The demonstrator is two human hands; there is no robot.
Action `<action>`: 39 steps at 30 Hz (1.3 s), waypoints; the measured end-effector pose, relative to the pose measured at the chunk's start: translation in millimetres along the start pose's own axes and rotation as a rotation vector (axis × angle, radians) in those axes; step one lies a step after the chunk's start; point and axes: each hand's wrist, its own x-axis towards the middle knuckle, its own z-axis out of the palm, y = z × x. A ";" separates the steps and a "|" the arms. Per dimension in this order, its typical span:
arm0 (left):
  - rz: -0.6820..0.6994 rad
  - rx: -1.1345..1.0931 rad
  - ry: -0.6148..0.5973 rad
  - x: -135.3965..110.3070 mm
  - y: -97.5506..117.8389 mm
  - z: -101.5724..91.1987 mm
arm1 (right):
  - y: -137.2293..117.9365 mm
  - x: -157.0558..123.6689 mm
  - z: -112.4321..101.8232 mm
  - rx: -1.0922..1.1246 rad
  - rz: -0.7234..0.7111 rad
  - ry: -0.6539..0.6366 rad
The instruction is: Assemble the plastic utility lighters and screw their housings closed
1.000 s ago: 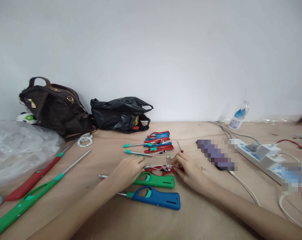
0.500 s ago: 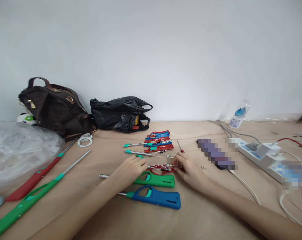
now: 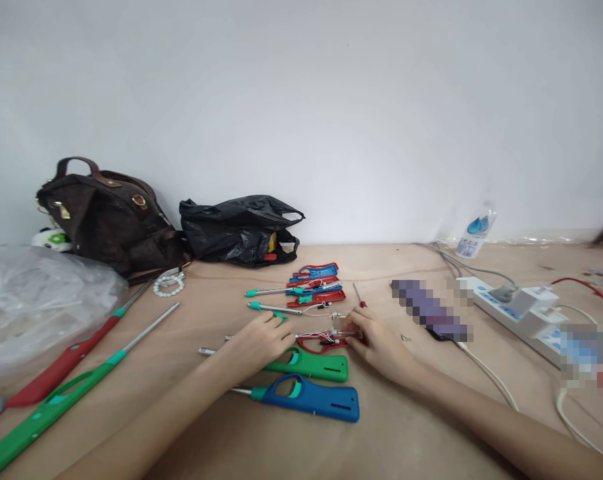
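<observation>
- hands, two of them, down at one opened red lighter, mid-table!
- left hand over its neck, fingers bent; gripping or just resting, can't tell.
- right hand at the handle end, fingers curled by a clear plastic piece; pinch or mere touch, can't tell.
- and that long axis: left to right, metal tip pointing left, thin white wires along the shell.
- two closed ones nearer the person, green lighter and blue lighter, smooth plastic, looped trigger guards, noses left too!
- two longer ones far left, long red lighter and long green lighter, both slanting, slim metal barrels aimed away.
- beyond the hands, two loose metal tubes, teal-tipped, pointing left; shell pieces in red and blue, too jumbled to count.
</observation>
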 end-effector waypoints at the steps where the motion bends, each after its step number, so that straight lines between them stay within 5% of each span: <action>1: 0.005 -0.004 0.006 0.0 0.1 -0.5 | 0.1 0.4 -0.3 0.006 0.004 -0.009; 39: -0.049 -0.093 0.089 -4.8 -5.8 14.1 | -0.5 -1.5 -1.5 -0.364 -0.257 -0.033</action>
